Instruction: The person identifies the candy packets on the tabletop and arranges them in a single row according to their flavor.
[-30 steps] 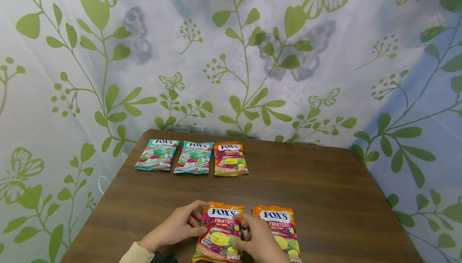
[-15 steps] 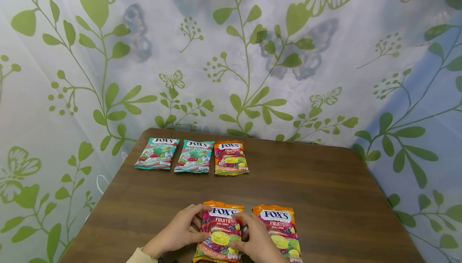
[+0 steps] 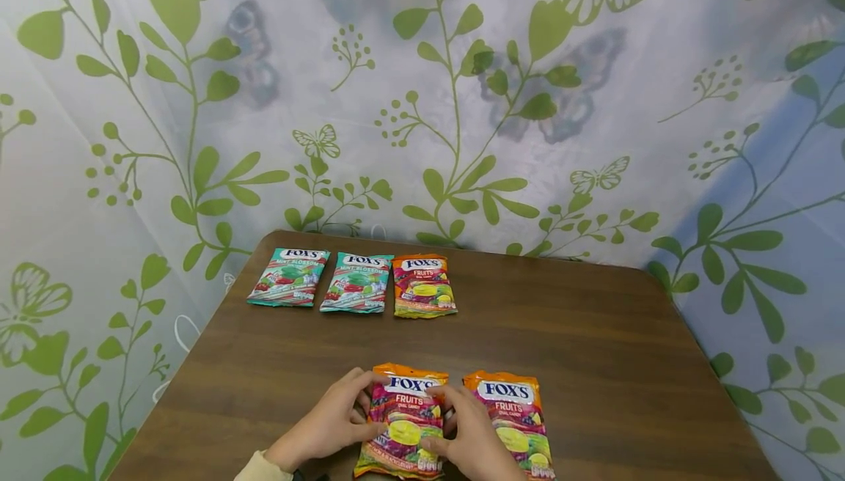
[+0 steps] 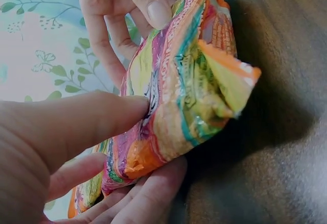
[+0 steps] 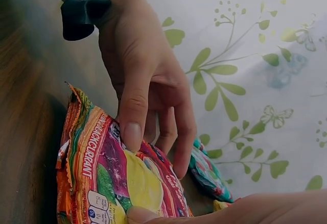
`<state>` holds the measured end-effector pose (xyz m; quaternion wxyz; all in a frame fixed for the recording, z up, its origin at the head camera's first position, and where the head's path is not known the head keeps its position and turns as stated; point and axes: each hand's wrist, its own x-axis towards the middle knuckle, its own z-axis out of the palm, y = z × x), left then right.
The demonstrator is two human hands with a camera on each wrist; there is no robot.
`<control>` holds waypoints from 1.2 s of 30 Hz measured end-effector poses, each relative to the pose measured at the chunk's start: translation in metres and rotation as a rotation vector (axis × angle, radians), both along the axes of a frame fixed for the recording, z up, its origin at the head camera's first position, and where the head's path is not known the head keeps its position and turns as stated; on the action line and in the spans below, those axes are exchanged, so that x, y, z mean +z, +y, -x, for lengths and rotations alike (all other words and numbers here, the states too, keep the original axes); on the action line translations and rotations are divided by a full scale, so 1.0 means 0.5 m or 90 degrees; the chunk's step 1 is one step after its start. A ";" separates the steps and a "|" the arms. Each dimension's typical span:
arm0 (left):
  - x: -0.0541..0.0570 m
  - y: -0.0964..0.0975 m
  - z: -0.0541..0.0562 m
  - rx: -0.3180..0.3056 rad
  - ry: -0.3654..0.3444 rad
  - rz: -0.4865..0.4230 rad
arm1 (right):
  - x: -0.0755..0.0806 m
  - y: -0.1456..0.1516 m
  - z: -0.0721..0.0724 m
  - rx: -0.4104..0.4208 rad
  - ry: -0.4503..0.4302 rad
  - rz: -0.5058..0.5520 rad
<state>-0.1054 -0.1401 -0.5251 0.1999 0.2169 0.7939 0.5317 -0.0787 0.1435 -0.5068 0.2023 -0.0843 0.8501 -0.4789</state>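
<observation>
An orange-and-purple FOX'S Fruits candy bag point(image 3: 404, 433) lies near the front of the table, between both hands. Holding its left side is the left hand point(image 3: 330, 419); the left wrist view shows that thumb on the printed front and fingertips under the edge. The right hand point(image 3: 474, 437) holds the right side, its thumb point(image 5: 134, 132) visible in the right wrist view only from the far side as the left thumb, pressing the front. A second Fruits candy bag point(image 3: 528, 437) lies just right, partly covered by the right hand.
Along the back left of the brown table point(image 3: 594, 349) lie two teal Mint Blossom candy bags, one outermost point(image 3: 290, 278) and one beside it point(image 3: 356, 284), then another Fruits bag point(image 3: 424, 287). A leaf-patterned curtain point(image 3: 422, 100) hangs behind the table.
The left hand has shifted slightly right over the front candy bag's edge. The right hand stays in about the same place. The other bags have not moved on the table; the view tilts slightly.
</observation>
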 end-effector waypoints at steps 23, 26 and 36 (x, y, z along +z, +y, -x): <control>0.029 0.024 0.008 0.019 0.003 0.004 | 0.014 0.024 0.003 -0.014 0.038 0.026; 0.040 0.029 0.018 0.023 0.008 0.006 | 0.020 0.032 0.008 -0.014 0.054 0.041; 0.075 0.071 0.061 0.020 0.071 0.019 | 0.058 0.060 0.035 -0.060 0.105 0.029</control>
